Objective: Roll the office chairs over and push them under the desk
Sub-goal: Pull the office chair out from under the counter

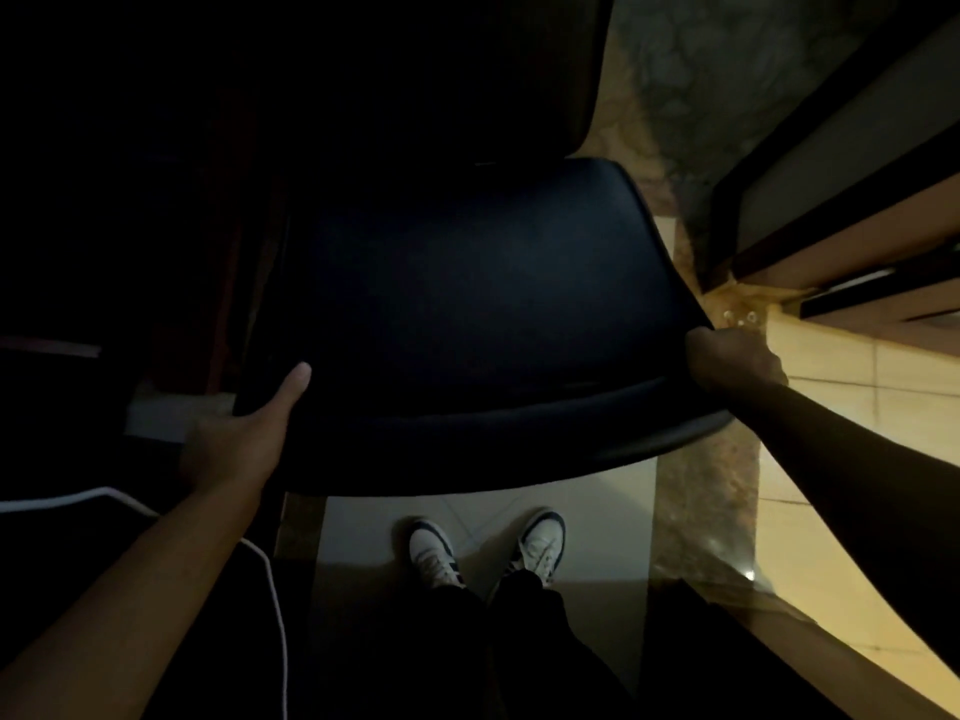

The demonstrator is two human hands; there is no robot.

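- Office chair (467, 314) filled centre of frame, dark seat facing up, backrest rising toward top centre; castors not visible.
- Left hand (234, 439) at lower-left seat corner: thumb laid flat on top, fingers hidden under the edge, so closure could not be told.
- Right hand (732, 361) closed over the right seat edge, centre right of frame.
- Upper left too dark to make out any tabletop; target gap unconfirmed.
- Risk: white cable (275, 589) trailing across the floor at lower left, near the chair base; could snag a castor or a shoe (434, 556) during the roll.
- Risk: dark-framed furniture (810, 200) at upper right, just beside the seat edge; right knuckles liable to be pinched if steered wide.
- Risk: grip on the seat only, low down; chair likely to swivel rather than track straight.
- Risk: poor light; collision with unseen legs plausible.
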